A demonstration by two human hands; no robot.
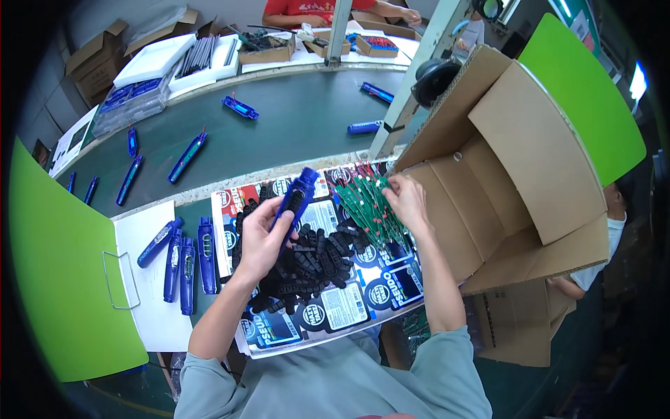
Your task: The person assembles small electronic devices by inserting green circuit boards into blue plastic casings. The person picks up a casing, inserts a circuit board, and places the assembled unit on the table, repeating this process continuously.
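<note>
Left hand (262,239): wrapped round a blue casing (300,196), look, held tilted over the black clips (315,262)
Right hand (407,201): fingers bent in at the green boards (364,204); from here I can't tell whether they pinch one
Clips: heaped on a printed mat (345,305), boards alongside
Carton (534,157): gaping open, right of the boards

deep blue casing (299,198), green circuit strips (364,206), black plastic pieces (307,264), blue-black-white printed sheet (345,307), lime-green panel (59,279), brown cardboard box (534,136)
</note>
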